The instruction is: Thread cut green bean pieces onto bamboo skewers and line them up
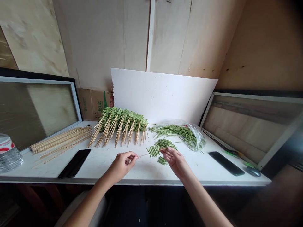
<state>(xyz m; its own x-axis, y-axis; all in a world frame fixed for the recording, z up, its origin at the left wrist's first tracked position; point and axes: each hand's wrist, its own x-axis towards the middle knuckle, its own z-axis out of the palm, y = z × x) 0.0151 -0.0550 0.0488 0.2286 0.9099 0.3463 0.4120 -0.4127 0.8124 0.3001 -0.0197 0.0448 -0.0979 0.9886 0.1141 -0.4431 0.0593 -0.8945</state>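
Observation:
My left hand (125, 163) pinches one end of a thin bamboo skewer (143, 155) above the front of the white table. Short cut green bean pieces (153, 151) are threaded side by side across the skewer, between my hands. At the other end, the fingers of my right hand (175, 160) are closed on the skewer; whether they also hold a bean piece I cannot tell. Behind that hand lies a pile of cut green beans (165, 143), and a smaller clump (162, 160) is just below the skewer.
Finished bean skewers (124, 119) are stacked at the back, sticks toward me. Loose bamboo skewers (63, 138) lie left, near a phone (74, 163) and a water bottle (9, 154). Long beans (177, 131) fill a plastic bag; a black phone (226, 163) and mouse (253, 171) are right.

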